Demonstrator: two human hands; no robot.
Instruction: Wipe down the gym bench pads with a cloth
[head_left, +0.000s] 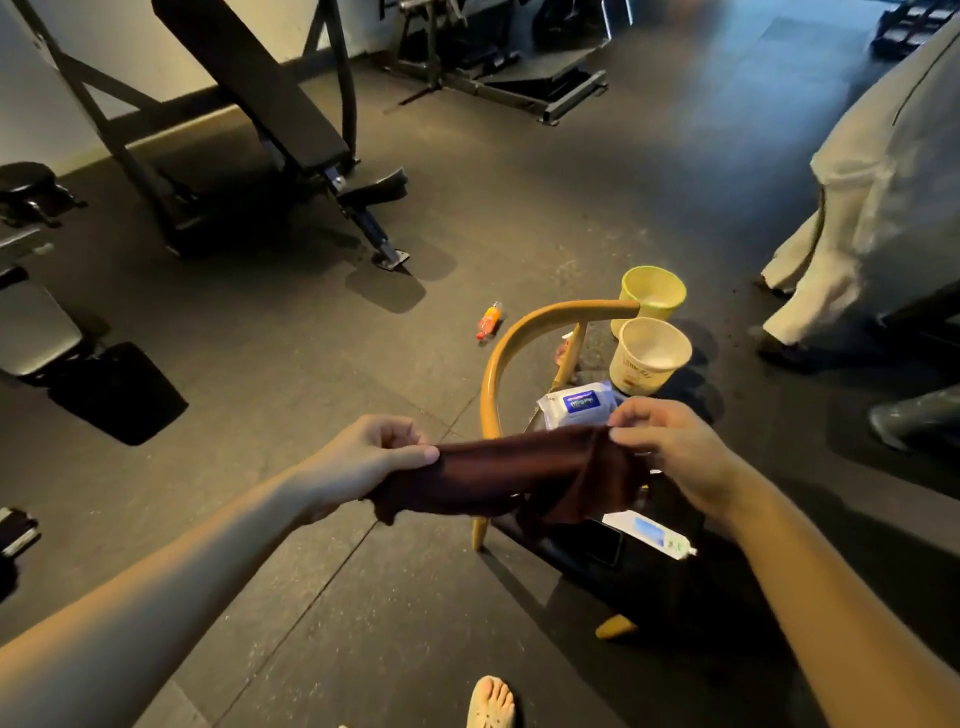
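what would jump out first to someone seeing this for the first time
A dark brown cloth is stretched across the middle foreground between the left hand and the right hand, each pinching an end. Just behind it stands a chair with a curved yellow back and a wipes pack on it, with two paper tubs beyond. The inclined black bench stands at upper left.

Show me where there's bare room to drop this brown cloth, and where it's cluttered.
Bare dark rubber floor lies between the black flat bench pad, the small orange bottle and the curved-backed wooden chair. Crowded: that chair holds a white wipes pack, with two paper cups beyond it.
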